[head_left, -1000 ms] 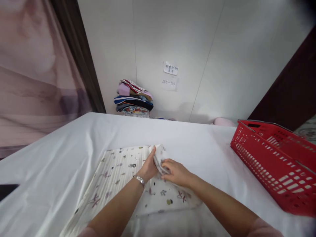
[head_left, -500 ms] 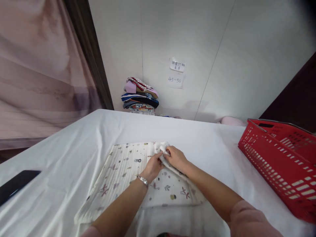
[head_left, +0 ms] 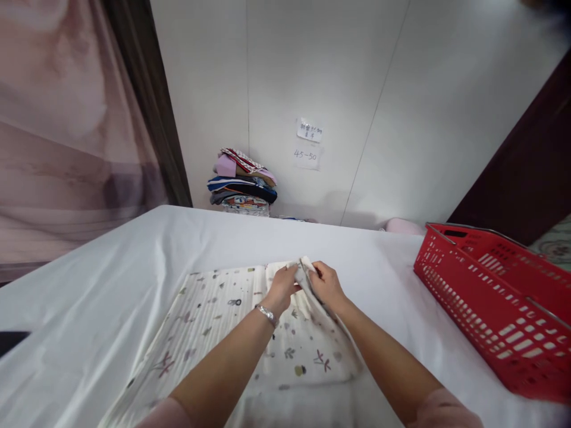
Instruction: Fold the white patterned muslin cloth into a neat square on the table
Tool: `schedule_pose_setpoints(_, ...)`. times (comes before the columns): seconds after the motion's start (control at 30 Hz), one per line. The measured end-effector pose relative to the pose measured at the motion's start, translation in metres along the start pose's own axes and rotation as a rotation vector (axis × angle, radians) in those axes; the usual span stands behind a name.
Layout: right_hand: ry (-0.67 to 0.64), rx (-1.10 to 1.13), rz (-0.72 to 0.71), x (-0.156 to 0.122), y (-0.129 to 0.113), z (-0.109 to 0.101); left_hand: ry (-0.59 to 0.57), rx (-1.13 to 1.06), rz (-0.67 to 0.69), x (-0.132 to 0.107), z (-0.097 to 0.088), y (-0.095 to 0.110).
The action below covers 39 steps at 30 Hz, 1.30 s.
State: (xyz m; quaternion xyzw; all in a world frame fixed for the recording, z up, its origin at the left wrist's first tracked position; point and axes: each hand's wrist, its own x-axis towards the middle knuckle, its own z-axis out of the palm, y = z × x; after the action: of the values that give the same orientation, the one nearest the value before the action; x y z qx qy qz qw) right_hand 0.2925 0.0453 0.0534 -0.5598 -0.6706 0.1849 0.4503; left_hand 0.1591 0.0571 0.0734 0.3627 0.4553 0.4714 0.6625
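A white cloth point(head_left: 214, 315) printed with small plants and figures lies spread on the white-covered table, its right part folded over on itself. At its far right corner, my left hand point(head_left: 283, 286) pinches the upper layer, a bracelet on that wrist. Just to the right, my right hand point(head_left: 327, 285) grips the same raised edge. Between the two hands the edge is lifted and slightly bunched. Some fingertips are hidden behind the fabric.
A red plastic basket point(head_left: 482, 297) stands at the table's right side. Behind the far edge rises a stack of folded clothes point(head_left: 243, 184) against the wall. A dark flat object point(head_left: 12, 340) lies at the left edge. A pink curtain point(head_left: 66, 148) hangs at left.
The bunched corner has been pulled out flatter and raised. My hands have moved slightly apart, the right one shifting rightward. The whole view has shifted a little.
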Motion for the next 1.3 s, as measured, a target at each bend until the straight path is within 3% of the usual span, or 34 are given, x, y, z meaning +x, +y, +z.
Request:
schedule_pose_setpoints(0.33, 0.001, 0.104, 0.071, -0.001, 0.008, -0.011, 0.098, 0.236, 0.101, 0.017, 0.019, 0.000)
schedule_pose_setpoints(0.43, 0.046, 0.183, 0.188, 0.004, 0.024, -0.012, 0.145, 0.469, 0.147, 0.018, 0.018, 0.007)
schedule_pose_setpoints(0.6, 0.048, 0.400, 0.319, 0.009, 0.040, -0.011, 0.201, 0.864, 0.404, 0.021, 0.014, 0.020)
schedule_pose_setpoints(0.67, 0.043, 0.450, 0.304, 0.007, 0.036, -0.009, 0.157, 0.857, 0.415, 0.027, 0.021, 0.021)
schedule_pose_setpoints(0.8, 0.049, 0.436, 0.237, 0.005, 0.026, -0.007, 0.055, 0.675, 0.216, 0.044, 0.042, 0.015)
schedule_pose_setpoints(0.93, 0.087, 0.429, 0.278, 0.005, 0.033, -0.008, -0.044, 0.586, 0.062, 0.051, 0.054, 0.010)
schedule_pose_setpoints(1.17, 0.090, 0.454, 0.321, 0.007, 0.050, -0.010, -0.354, 0.427, -0.097, 0.046, 0.039, 0.029)
schedule_pose_setpoints(1.23, 0.071, 0.450, 0.303, 0.008, 0.050, -0.009, -0.408, 0.469, -0.065, 0.050, 0.034, 0.031)
schedule_pose_setpoints(1.3, 0.056, 0.447, 0.289, 0.009, 0.051, -0.009, -0.383, 0.539, 0.020, 0.055, 0.032, 0.029)
